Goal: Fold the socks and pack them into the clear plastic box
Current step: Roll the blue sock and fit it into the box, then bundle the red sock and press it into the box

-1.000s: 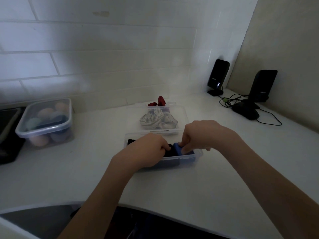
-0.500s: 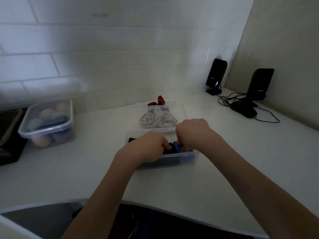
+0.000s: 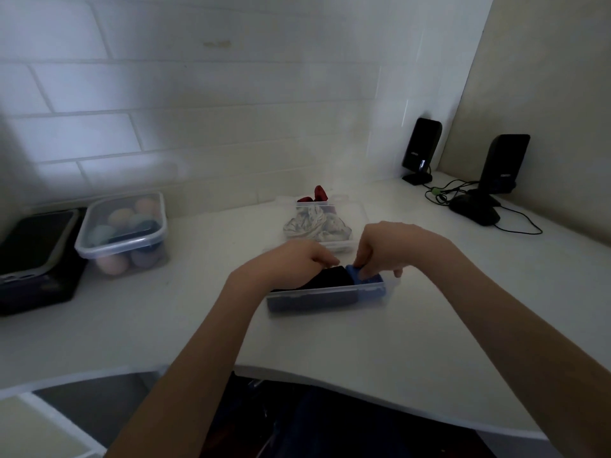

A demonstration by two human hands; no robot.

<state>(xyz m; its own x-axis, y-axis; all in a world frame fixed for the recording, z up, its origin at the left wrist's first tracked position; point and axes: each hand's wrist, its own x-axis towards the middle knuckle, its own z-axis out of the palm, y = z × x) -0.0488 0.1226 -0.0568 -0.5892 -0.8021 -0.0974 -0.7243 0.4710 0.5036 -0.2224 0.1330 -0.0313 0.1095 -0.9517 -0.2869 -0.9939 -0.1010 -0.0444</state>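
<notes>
Hands [image 3: 344,256] knuckles-up, curled on socks [image 3: 334,277] in clear box [image 3: 327,297].

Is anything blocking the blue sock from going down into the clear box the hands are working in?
Nothing visible does. The right hand pinches the blue sock at the right end of the clear box, beside the black sock that the left hand presses. No lid covers the box.
</notes>
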